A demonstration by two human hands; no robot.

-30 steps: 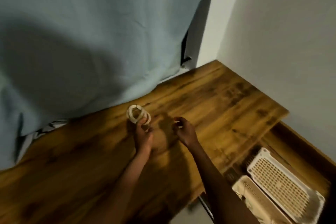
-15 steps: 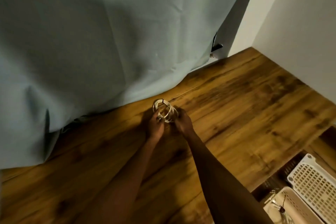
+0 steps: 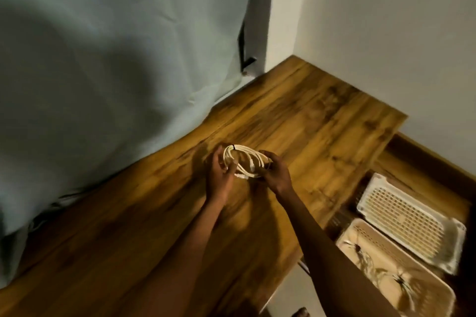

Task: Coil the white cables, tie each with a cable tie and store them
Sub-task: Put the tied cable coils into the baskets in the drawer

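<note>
A coiled white cable (image 3: 244,161) hangs just above the wooden table (image 3: 322,121), held between both hands. A thin black cable tie (image 3: 233,147) wraps the coil at its far left edge. My left hand (image 3: 219,175) grips the coil's left side with curled fingers. My right hand (image 3: 277,172) pinches its right side. White plugs show among the loops. Low at the right, a beige perforated basket (image 3: 422,298) holds other tied white cables (image 3: 381,270).
A white perforated basket (image 3: 404,216) sits beside the beige one on a lower wooden shelf (image 3: 432,165). A grey-green curtain (image 3: 116,59) hangs along the table's far left edge. White walls (image 3: 386,28) meet in the corner behind.
My right hand has joined the left on the coil, and the coil now lies flatter between them. The head view swung back left and down, bringing both baskets into sight.
</note>
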